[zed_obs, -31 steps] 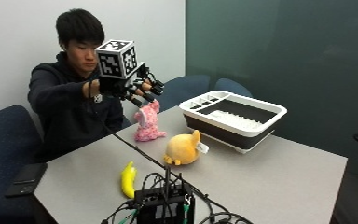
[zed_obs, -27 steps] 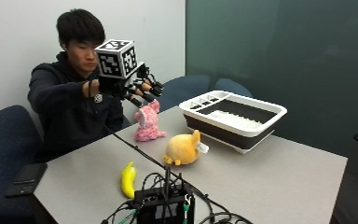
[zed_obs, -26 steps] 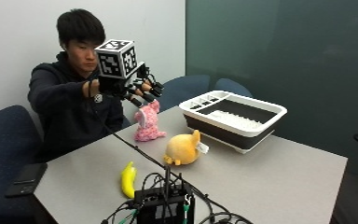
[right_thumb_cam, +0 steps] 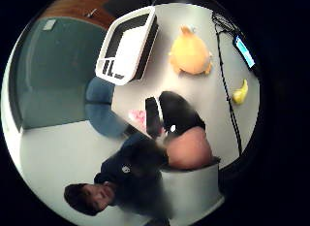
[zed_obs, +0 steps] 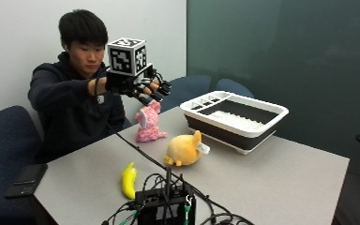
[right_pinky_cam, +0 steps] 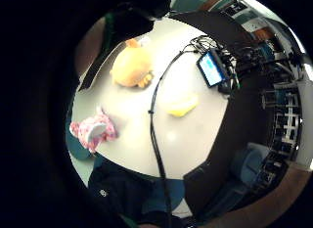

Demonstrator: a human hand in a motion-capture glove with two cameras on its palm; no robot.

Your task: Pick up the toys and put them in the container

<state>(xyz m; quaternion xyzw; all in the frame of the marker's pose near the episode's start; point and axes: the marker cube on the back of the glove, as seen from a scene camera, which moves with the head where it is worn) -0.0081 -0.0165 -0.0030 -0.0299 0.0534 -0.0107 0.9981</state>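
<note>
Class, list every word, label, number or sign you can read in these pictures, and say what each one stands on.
None can be read.
Small white mark on the chest of the person's dark hoodie: too small to read.
White tag on the orange plush toy: too small to tell whether it bears print.
Lit screen of the device on the table: blurred.

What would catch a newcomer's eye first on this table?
Probably the gloved hand, raised above the table over the pink toy and holding nothing. Next, the orange plush mid-table beside the white-rimmed container, and the banana lying nearer the black box.
</note>
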